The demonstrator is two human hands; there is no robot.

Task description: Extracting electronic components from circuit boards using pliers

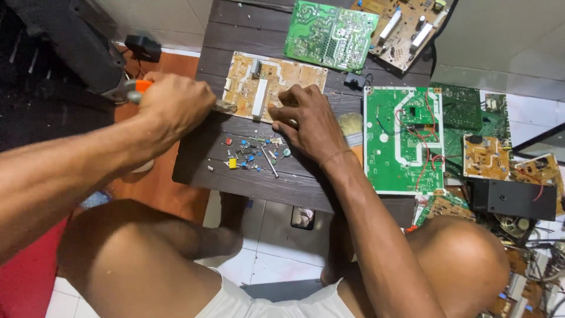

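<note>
The left hand [175, 106] is clenched around an orange-handled metal tool [141, 88], whose tip [225, 106] meets the left edge of a tan rectangular circuit board [272, 84] lying on the dark wooden low table [235, 176]. The right hand [309, 121] presses down on the board's near edge, fingers bent and spread, gripping nothing. Just below the board sits a scatter of small blue, red and yellow electronic components [250, 156]. A large green circuit board [403, 141] lies to the right.

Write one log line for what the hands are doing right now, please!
left hand: grips orange-handled tool, tip at tan circuit board | right hand: presses board edge | small loose parts: on dark table
</note>
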